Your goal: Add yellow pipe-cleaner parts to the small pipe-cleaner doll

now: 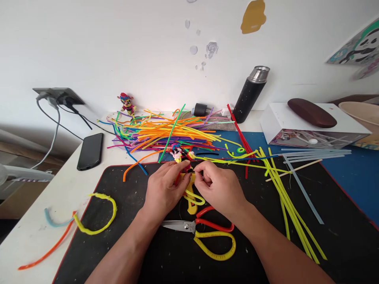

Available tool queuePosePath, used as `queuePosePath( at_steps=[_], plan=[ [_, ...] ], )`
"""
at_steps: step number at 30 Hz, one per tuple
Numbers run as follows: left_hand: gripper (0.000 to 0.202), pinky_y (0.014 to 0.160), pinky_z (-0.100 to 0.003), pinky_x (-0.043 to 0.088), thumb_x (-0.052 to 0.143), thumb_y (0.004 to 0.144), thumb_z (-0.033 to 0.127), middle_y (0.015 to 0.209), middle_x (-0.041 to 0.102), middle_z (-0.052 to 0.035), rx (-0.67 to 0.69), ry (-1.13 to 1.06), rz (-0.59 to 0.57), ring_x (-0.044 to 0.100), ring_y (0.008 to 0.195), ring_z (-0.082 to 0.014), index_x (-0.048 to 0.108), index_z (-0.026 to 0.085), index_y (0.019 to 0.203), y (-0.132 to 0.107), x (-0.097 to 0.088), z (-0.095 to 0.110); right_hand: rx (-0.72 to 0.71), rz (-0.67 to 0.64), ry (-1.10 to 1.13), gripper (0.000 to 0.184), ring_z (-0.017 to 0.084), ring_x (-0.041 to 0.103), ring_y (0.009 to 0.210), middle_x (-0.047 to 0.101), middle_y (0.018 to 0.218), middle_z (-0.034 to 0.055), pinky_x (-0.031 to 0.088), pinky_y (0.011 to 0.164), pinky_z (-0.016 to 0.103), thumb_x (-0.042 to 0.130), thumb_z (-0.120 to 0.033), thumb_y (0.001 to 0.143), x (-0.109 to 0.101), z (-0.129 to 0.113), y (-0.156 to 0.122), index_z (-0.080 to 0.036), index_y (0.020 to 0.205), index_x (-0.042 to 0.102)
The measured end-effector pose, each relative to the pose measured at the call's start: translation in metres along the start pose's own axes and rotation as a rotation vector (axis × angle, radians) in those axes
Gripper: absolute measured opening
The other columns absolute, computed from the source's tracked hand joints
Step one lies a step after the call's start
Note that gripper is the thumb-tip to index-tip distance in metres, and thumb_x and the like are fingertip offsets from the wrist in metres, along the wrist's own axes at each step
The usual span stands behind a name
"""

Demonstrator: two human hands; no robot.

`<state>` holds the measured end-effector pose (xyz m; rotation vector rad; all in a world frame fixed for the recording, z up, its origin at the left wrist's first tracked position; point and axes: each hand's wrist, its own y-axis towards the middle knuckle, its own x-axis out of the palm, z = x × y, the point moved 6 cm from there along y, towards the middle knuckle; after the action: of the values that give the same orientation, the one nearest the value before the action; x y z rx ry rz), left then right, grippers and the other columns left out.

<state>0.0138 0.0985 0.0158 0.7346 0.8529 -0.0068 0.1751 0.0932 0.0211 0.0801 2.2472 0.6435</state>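
Between my hands is a small pipe-cleaner doll point(177, 152) with a blue and red top, pink and yellow tufts and dark parts. My left hand point(164, 187) is closed around its lower body, which the fingers mostly hide. Beside it, the thumb and forefinger of my right hand point(220, 185) are pinched together at the doll's edge; what lies between these fingertips is too small to make out. A bent yellow-green pipe cleaner point(199, 201) loops out below the hands, over a yellow utility knife point(192, 208). Scissors point(215, 258) with red and yellow handles lie nearer me on the black mat point(177, 264).
Colourful pipe cleaners point(177, 132) are heaped behind the hands. Yellow-green pipe cleaners point(284, 193) and glue sticks point(304, 193) lie right. A finished doll point(126, 104), a phone point(90, 151), a leaning black flask point(250, 96) and a white box point(272, 122) stand around.
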Motion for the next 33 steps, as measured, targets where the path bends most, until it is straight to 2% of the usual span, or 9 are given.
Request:
queuePosePath(
  at_steps=[6,12,17,22,33],
  plan=[
    [0.021,0.084,-0.030,0.061,0.073,0.095,0.019,0.102,0.083,-0.0047,-0.151,-0.014,0.055,0.078,0.088,-0.0197,0.075,0.020,0.116,0.003,-0.008,-0.007,0.103,0.050,0.112,0.009,0.010,0.041,0.043,0.044,0.052,-0.0098,0.035,0.050,0.022,0.057,-0.019,0.092,-0.015,0.006,0.006,-0.023,0.086,0.063],
    [0.023,0.082,-0.027,0.061,0.074,0.094,0.023,0.104,0.083,-0.0028,-0.253,-0.085,0.057,0.078,0.084,-0.0169,0.076,0.023,0.117,0.001,-0.009,-0.013,0.129,-0.054,0.196,0.013,0.010,0.044,0.044,0.047,0.053,-0.0092,0.034,0.050,0.023,0.058,-0.023,0.096,-0.013,0.005,0.007,-0.022,0.084,0.062],
    [0.023,0.081,-0.028,0.061,0.073,0.095,0.024,0.104,0.083,-0.0034,-0.248,-0.100,0.038,0.079,0.085,-0.0181,0.076,0.023,0.117,0.000,-0.007,-0.012,0.123,-0.087,0.196,0.017,0.010,0.047,0.046,0.053,0.055,-0.0078,0.033,0.051,0.024,0.062,-0.031,0.100,-0.007,0.005,0.005,-0.022,0.085,0.064],
    [0.024,0.081,-0.028,0.061,0.072,0.094,0.021,0.104,0.083,-0.0036,-0.228,-0.115,0.020,0.079,0.091,-0.0197,0.075,0.024,0.118,0.001,-0.005,-0.009,0.077,-0.109,0.132,0.004,0.012,0.052,0.049,0.057,0.059,-0.0075,0.035,0.054,0.024,0.064,-0.025,0.097,0.000,0.002,0.002,-0.022,0.096,0.067],
    [0.023,0.082,-0.030,0.062,0.071,0.096,0.021,0.106,0.082,-0.0057,-0.156,-0.082,-0.016,0.078,0.091,-0.0200,0.074,0.022,0.119,0.000,-0.001,-0.005,0.057,-0.109,0.072,0.007,0.012,0.054,0.048,0.060,0.060,-0.0062,0.032,0.054,0.025,0.060,-0.021,0.098,-0.001,0.001,0.002,-0.022,0.094,0.066]
  ],
)
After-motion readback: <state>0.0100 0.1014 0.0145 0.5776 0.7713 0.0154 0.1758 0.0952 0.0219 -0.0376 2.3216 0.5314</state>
